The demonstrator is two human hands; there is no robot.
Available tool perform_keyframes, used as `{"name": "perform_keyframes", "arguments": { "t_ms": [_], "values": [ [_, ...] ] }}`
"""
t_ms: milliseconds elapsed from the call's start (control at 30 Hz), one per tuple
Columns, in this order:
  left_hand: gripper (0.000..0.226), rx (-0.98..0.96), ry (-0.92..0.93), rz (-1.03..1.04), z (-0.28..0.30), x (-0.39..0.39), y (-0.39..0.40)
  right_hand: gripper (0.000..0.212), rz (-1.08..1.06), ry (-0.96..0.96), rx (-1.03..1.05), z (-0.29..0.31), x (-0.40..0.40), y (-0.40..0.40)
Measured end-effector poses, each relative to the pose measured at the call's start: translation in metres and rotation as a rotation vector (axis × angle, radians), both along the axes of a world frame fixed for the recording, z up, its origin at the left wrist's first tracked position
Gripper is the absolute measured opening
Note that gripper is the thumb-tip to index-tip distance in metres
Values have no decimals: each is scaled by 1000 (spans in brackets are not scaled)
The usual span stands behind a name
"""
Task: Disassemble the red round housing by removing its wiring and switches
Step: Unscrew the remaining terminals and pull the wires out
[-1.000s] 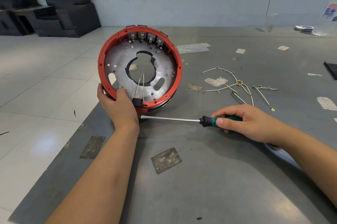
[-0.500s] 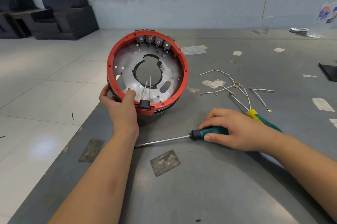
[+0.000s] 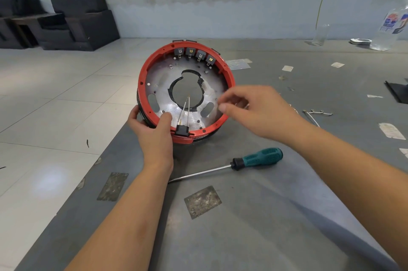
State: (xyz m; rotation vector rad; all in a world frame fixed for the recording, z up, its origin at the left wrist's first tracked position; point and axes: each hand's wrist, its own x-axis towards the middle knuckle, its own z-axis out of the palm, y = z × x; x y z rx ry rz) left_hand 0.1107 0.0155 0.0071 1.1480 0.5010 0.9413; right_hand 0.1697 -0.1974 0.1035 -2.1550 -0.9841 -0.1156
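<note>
The red round housing (image 3: 141,85) stands tilted on the grey table, its open side facing me, with a metal plate inside. Several small switches (image 3: 194,54) sit in a row under its far rim. A black connector (image 3: 182,130) with two thin wires (image 3: 186,107) sits at the near rim. My left hand (image 3: 152,132) grips the near-left rim, thumb inside. My right hand (image 3: 254,109) hovers at the housing's right rim, blurred, fingers loosely curled and holding nothing. The teal-handled screwdriver (image 3: 260,158) lies free on the table in front of the housing.
Loose removed wires (image 3: 318,113) lie on the table to the right. A plastic bottle (image 3: 390,27) and a glass (image 3: 320,34) stand at the far right, a black object (image 3: 397,91) at the right edge. The table's left edge (image 3: 106,151) drops to tiled floor.
My right hand let go of the screwdriver, which now lies on the table, and rose to the housing's right rim. My left hand keeps its grip on the rim.
</note>
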Motion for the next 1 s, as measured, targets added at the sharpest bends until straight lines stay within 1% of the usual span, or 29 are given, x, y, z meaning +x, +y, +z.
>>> {"name": "perform_keyframes", "arguments": {
  "t_ms": [33, 133, 267, 333, 500, 600, 700, 767, 900, 1000],
  "values": [
    [65, 5, -1, 2, 0, -1, -1, 7, -20, 75, 2, 6, 4, 13],
    [65, 20, 2, -3, 0, -1, -3, 12, -36, 294, -27, 13, 17, 46],
    [65, 37, 7, -6, 1, -2, -5, 11, -86, 548, -12, 13, 24, 71],
    [65, 46, 9, -7, 0, -2, -5, 8, -111, 619, -4, 12, 25, 77],
    [65, 53, 8, 3, -1, -2, -5, 14, -125, 719, -47, 14, 23, 90],
    [66, 77, 17, 2, 0, -3, -6, 13, -138, 746, -95, 14, 18, 99],
    [66, 102, 23, 7, 0, -3, -7, 16, -157, 712, -106, 8, 16, 103],
    [66, 102, 26, 11, 1, -4, -7, 14, -160, 682, -101, 7, 15, 104],
    [66, 139, 37, 24, 2, -4, -8, 12, -193, 659, -19, 4, 19, 99],
    [64, 134, 38, 19, 2, -5, -9, 19, -231, 584, 35, 0, 23, 94]
  ]
}}
